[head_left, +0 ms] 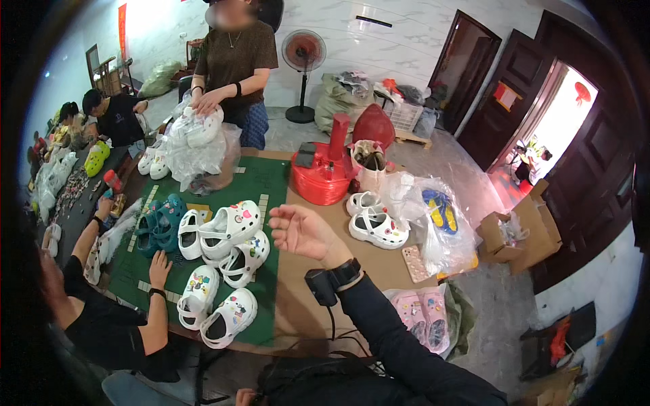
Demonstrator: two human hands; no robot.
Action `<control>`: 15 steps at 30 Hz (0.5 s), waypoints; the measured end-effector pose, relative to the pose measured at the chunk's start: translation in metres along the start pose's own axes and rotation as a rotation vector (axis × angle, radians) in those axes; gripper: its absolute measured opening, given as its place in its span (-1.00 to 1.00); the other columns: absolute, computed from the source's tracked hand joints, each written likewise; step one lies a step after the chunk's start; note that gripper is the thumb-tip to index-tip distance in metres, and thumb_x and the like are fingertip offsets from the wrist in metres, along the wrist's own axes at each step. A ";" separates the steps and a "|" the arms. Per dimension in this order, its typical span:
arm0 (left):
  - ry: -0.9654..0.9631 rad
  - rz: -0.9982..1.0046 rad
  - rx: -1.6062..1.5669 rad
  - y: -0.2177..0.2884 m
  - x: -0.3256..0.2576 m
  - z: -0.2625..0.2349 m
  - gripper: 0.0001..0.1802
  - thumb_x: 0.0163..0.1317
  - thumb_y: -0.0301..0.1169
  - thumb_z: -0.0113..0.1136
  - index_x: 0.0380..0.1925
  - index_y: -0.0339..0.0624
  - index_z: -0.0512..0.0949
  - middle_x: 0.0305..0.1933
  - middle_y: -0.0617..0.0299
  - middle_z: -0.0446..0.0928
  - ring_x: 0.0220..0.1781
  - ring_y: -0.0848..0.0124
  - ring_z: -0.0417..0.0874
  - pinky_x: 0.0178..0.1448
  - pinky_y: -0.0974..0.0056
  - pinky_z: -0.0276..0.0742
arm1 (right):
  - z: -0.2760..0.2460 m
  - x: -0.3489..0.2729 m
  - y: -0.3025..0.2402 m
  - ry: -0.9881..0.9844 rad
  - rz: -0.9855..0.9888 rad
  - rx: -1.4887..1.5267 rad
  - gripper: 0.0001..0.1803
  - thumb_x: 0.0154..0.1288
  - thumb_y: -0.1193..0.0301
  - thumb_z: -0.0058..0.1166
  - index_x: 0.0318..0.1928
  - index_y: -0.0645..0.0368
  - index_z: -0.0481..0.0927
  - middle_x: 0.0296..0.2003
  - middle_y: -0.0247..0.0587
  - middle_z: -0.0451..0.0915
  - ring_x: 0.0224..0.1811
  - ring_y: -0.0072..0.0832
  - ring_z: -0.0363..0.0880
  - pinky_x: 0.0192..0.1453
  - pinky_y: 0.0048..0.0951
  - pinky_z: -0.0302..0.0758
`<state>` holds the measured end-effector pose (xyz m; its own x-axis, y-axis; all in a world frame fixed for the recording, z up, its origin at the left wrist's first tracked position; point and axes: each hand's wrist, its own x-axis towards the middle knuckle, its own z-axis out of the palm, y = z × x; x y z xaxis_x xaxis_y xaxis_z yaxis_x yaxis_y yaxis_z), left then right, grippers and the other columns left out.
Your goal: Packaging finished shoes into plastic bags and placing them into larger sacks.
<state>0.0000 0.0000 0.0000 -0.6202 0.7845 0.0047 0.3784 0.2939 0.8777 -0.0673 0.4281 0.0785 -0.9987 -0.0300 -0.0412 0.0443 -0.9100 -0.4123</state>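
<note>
My right hand [301, 230] is raised over the brown table [305, 304], open and palm up, holding nothing; a black device is strapped at its wrist. Just to its left lie several white clogs [230, 233] with coloured charms, piled on a green mat [261, 179]. A pair of white clogs [376, 220] lies to its right. Only a sliver of my left hand [245, 395] shows at the lower edge, against dark clothing, and its fingers are hidden.
A seated co-worker's hand [160, 267] rests on the mat beside teal clogs [159, 220]. A standing person [233, 61] handles bagged clogs [196, 145]. A red reel [325, 176], clear bags [433, 216], pink clogs [423, 318], cardboard boxes [525, 233] and a fan [302, 54] surround the table.
</note>
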 end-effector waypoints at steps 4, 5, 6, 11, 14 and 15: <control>0.067 0.091 0.018 0.020 0.015 0.007 -0.80 0.17 -0.50 0.04 -0.21 -0.32 0.36 -0.28 0.17 0.27 -0.54 0.45 0.25 -0.45 0.38 0.22 | 0.020 0.010 0.076 0.100 0.126 -0.752 -0.79 0.20 0.28 -0.06 -0.26 0.14 0.49 -0.43 -0.37 0.51 -0.50 -0.62 0.45 -0.39 -0.65 0.41; 0.139 0.078 0.060 0.038 0.004 -0.007 -0.80 0.15 -0.52 0.05 -0.22 -0.33 0.36 -0.28 0.15 0.27 -0.54 0.44 0.25 -0.45 0.38 0.23 | 0.006 0.028 0.139 -0.493 -0.260 -1.176 -0.82 0.22 0.34 -0.11 -0.25 0.13 0.49 -0.43 -0.40 0.51 -0.50 -0.67 0.43 -0.46 -0.67 0.37; 0.076 0.029 -0.038 0.027 0.020 0.003 -0.79 0.13 -0.54 0.06 -0.21 -0.34 0.36 -0.27 0.12 0.28 -0.52 0.39 0.30 -0.43 0.37 0.27 | -0.031 0.029 0.165 -0.463 0.454 -0.995 -0.81 0.24 0.38 -0.17 -0.22 0.15 0.47 -0.42 -0.43 0.51 -0.50 -0.68 0.42 -0.51 -0.67 0.37; 0.205 -0.186 -0.318 0.002 0.026 -0.002 -0.80 0.13 -0.55 0.08 -0.21 -0.27 0.39 -0.25 0.20 0.36 -0.42 0.43 0.43 -0.33 0.39 0.38 | -0.011 -0.004 0.244 -0.682 1.136 -0.897 -0.64 0.33 0.28 -0.15 -0.06 0.32 0.46 -0.22 -0.23 0.55 -0.19 -0.50 0.45 -0.06 -0.43 0.38; 0.292 -0.130 -0.182 -0.015 0.021 -0.025 -0.80 0.13 -0.54 0.06 -0.21 -0.26 0.39 -0.23 0.19 0.35 -0.40 0.43 0.43 -0.29 0.37 0.36 | -0.022 -0.009 0.250 -0.757 1.024 -0.641 -0.70 0.31 0.34 -0.14 -0.15 0.37 0.48 -0.26 -0.24 0.54 -0.23 -0.53 0.43 -0.11 -0.45 0.38; 0.321 -0.122 -0.141 -0.022 0.015 -0.032 -0.80 0.13 -0.53 0.05 -0.21 -0.26 0.39 -0.22 0.19 0.35 -0.39 0.42 0.42 -0.28 0.36 0.35 | -0.018 -0.014 0.245 -0.685 1.053 -0.662 -0.71 0.31 0.36 -0.14 -0.17 0.37 0.48 -0.27 -0.26 0.54 -0.25 -0.53 0.43 -0.13 -0.45 0.37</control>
<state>-0.0397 -0.0117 -0.0044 -0.8475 0.5302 0.0259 0.2033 0.2789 0.9386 -0.0422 0.2133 -0.0384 -0.2977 -0.9269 -0.2284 0.5761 0.0163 -0.8172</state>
